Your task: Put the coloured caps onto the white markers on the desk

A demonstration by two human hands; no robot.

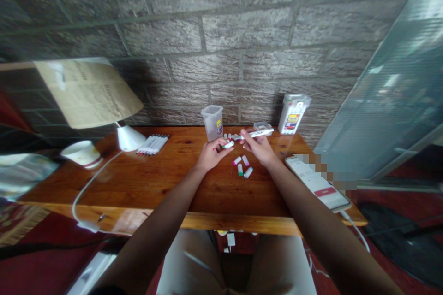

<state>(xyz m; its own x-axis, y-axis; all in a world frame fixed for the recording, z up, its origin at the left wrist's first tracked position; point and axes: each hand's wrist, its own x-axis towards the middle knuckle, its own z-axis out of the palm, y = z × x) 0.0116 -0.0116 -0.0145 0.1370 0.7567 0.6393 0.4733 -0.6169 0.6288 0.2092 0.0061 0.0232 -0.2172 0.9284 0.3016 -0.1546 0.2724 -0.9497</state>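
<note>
Between the fingers of my left hand [210, 154] is a white marker cap [228, 144] with a green end. My right hand [260, 149] grips a white marker [258, 133], its uncapped tip pointing left toward that cap; tip and cap are close, apart or just touching I cannot tell. Below the hands lie several loose caps [240, 169], with pink, lilac, green and blue ends. More small caps [227, 136] stand behind my fingers, partly hidden. A clear plastic case [212, 122] stands open behind my left hand, and its small clear lid [263, 126] lies behind my right hand.
A second case [292, 114] full of markers stands at the back right. A phone [318, 182] with a cable lies at the right edge. To the left are a row of white markers [153, 144], a lamp [128, 138] and a paper cup [82, 154]. A brick wall [221, 64] closes the back.
</note>
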